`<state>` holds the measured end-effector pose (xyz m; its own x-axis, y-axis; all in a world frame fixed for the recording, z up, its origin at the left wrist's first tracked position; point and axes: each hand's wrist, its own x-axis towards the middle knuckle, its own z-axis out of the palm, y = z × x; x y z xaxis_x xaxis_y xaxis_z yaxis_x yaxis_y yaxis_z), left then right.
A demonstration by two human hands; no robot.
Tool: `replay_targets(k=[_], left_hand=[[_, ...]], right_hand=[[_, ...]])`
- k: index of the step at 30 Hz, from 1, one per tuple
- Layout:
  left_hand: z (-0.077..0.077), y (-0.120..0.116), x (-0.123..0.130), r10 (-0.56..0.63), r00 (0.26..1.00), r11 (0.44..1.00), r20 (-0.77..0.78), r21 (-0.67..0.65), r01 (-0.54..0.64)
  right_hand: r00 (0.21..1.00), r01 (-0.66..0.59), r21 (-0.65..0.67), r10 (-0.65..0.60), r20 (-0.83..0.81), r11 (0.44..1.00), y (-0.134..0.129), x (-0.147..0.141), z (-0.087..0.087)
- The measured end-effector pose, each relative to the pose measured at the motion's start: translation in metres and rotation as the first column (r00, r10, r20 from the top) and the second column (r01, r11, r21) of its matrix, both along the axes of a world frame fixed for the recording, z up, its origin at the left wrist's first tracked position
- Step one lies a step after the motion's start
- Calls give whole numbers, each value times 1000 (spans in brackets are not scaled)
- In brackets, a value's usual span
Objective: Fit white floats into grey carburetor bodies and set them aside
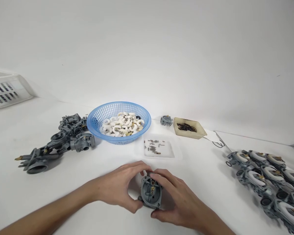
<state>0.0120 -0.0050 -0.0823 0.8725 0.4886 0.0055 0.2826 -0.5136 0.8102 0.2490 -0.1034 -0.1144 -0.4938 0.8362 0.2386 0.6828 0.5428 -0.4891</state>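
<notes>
A grey metal carburetor body (pixel 150 192), its open bowl side up with brass jets inside, is at the front middle of the white table. My left hand (pixel 123 186) curves round its left side, thumb at the lower left edge and fingertips at the top. From the right, my right hand (pixel 177 199) grips it, fingers over the upper edge and thumb near the bottom. Just beyond lies a clear shallow tray (pixel 159 153) with small screws, springs and brass pieces. Behind it on the left is a blue plastic basket (pixel 119 140) filled with white ring-shaped floats (pixel 123 124).
Several carburetor bodies (pixel 57 140) are piled on the left. Rows of carburetors with white floats (pixel 267 176) stand on the right. A cream tray (pixel 189 133) of black rubber rings and a single carburetor (pixel 166 120) sit by the wall. A white crate (pixel 12 88) is far left.
</notes>
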Motion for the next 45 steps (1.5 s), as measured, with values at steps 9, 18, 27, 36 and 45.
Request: replay_targets(k=[9,18,27,36,45], left_hand=[[16,20,-16,228,970,952,89,188,-241],[0,1,-6,54,993,974,-108,225,-28],[5,2,-1,116,987,983,-112,159,-98],[0,-11,1,1,999,975,-49,223,10],[-1,-20,0,-100,991,962,-84,246,118]], right_hand=[[966,246,-3,-245,-86,969,20,57,30],[996,87,-66,-86,19,994,0,0,9],[979,81,-192,-114,-167,978,7,-3,4],[928,99,-333,-208,-309,938,10,8,9],[982,47,-418,-120,-149,907,13,17,29]])
